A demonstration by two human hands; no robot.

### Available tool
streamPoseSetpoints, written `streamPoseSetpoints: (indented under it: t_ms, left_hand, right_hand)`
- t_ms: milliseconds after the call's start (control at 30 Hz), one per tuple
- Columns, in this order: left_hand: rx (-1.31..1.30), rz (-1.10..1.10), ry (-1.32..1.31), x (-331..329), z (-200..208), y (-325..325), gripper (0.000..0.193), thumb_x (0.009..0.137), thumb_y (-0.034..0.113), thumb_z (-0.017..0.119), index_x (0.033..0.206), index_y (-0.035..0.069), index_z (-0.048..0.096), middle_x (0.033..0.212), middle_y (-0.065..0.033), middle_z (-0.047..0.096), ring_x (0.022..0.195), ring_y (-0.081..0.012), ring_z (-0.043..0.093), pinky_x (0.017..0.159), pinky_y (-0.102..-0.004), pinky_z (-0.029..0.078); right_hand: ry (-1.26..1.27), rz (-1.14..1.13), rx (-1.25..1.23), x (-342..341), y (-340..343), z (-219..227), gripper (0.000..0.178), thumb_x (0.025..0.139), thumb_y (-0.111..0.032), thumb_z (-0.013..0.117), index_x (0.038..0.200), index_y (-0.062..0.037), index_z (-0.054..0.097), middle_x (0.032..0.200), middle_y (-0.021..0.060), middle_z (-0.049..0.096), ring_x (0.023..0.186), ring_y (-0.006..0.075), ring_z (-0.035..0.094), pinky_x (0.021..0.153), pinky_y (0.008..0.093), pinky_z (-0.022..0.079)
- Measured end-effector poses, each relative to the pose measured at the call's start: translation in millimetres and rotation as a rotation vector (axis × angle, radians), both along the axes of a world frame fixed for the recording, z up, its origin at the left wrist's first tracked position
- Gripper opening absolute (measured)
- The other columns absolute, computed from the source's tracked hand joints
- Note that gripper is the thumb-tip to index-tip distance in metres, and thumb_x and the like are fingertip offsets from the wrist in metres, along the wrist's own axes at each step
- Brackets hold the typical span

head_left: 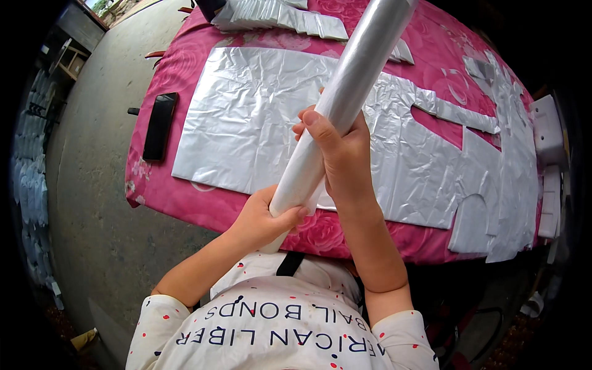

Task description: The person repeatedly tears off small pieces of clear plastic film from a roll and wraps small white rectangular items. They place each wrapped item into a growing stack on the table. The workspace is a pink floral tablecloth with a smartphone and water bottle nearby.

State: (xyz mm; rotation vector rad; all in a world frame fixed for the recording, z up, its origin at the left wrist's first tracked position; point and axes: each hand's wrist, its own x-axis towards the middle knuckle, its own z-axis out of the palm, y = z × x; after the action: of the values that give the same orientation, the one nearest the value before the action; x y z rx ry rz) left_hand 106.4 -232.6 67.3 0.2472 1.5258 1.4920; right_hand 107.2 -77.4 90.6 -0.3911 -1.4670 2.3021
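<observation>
A long roll of translucent plastic film (364, 65) slants up and to the right in front of me, above the table. Close to its lower end, my left hand (268, 216) is wrapped round it with the thumb on top. Higher up the roll, my right hand (339, 145) grips it too, fingers curled behind and thumb across the front. Beneath both hands lies a flat stack of crinkled white plastic sheets (240, 117). At its right the plastic has cut-out curves and strap-like strips (462, 114).
A pink flowered cloth (163, 191) covers the table. A black phone (160, 127) lies at the left edge. Folded white plastic packets (271, 17) stand at the far side. Loose plastic scraps (515, 166) hang at the right, near white containers (547, 129). Concrete floor (98, 154) extends to the left.
</observation>
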Motion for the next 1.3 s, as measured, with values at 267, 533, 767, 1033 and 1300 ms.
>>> streamPoseSetpoints:
  t_ms: [267, 533, 767, 1033, 1300]
  left_hand:
    - [0.213, -0.185, -0.214, -5.3, 16.7, -2.1, 0.043, 0.071, 0.022, 0.068, 0.105, 0.001, 0.05, 0.077, -0.0048, 0.056, 0.063, -0.0111, 0.056, 0.059, -0.0256, 0.048]
    - [0.325, -0.231, -0.345, -1.5, -1.1, -8.9, 0.061, 0.072, 0.04, 0.069, 0.114, 0.001, 0.046, 0.08, -0.0061, 0.057, 0.067, -0.0124, 0.056, 0.062, -0.0263, 0.048]
    - [0.065, -0.052, -0.052, -4.8, -35.6, -23.8, 0.058, 0.089, 0.054, 0.042, 0.113, 0.002, 0.047, 0.083, -0.0076, 0.058, 0.07, -0.0134, 0.058, 0.063, -0.0279, 0.049]
    - [-0.269, -0.269, -0.335, -2.8, -35.2, -86.1, 0.049, 0.092, 0.045, 0.043, 0.11, 0.0, 0.051, 0.073, -0.0077, 0.058, 0.062, -0.014, 0.057, 0.058, -0.0277, 0.05]
    - [-0.245, -0.244, -0.394, 2.4, -39.1, -106.8, 0.055, 0.088, 0.045, 0.049, 0.117, -0.001, 0.052, 0.069, -0.0079, 0.057, 0.057, -0.0139, 0.056, 0.056, -0.0255, 0.047]
  right_hand:
    - [0.131, 0.233, -0.255, 7.0, 5.1, -5.7, 0.068, 0.076, -0.03, 0.067, 0.123, 0.0049, 0.032, 0.087, 0.0107, 0.055, 0.077, 0.0179, 0.058, 0.07, 0.0336, 0.051]
    - [0.023, 0.194, -0.281, 13.5, -0.9, -11.2, 0.065, 0.076, -0.026, 0.068, 0.121, 0.0046, 0.032, 0.087, 0.011, 0.055, 0.077, 0.0183, 0.059, 0.071, 0.0335, 0.051]
    - [-0.084, 0.126, -0.133, 21.7, -19.0, -47.2, 0.054, 0.079, -0.019, 0.066, 0.118, 0.0029, 0.037, 0.09, 0.0114, 0.057, 0.081, 0.0193, 0.062, 0.073, 0.032, 0.052]
    - [-0.172, -0.141, 0.037, -0.2, 117.3, -77.8, 0.057, 0.084, -0.024, 0.063, 0.124, 0.0057, 0.037, 0.103, 0.01, 0.056, 0.092, 0.0139, 0.055, 0.079, 0.0247, 0.045]
    - [-0.414, 0.185, 0.369, 14.9, 142.6, -74.2, 0.024, 0.089, -0.022, 0.055, 0.103, -0.0035, 0.062, 0.089, 0.0004, 0.063, 0.067, 0.0031, 0.052, 0.06, 0.0172, 0.041]
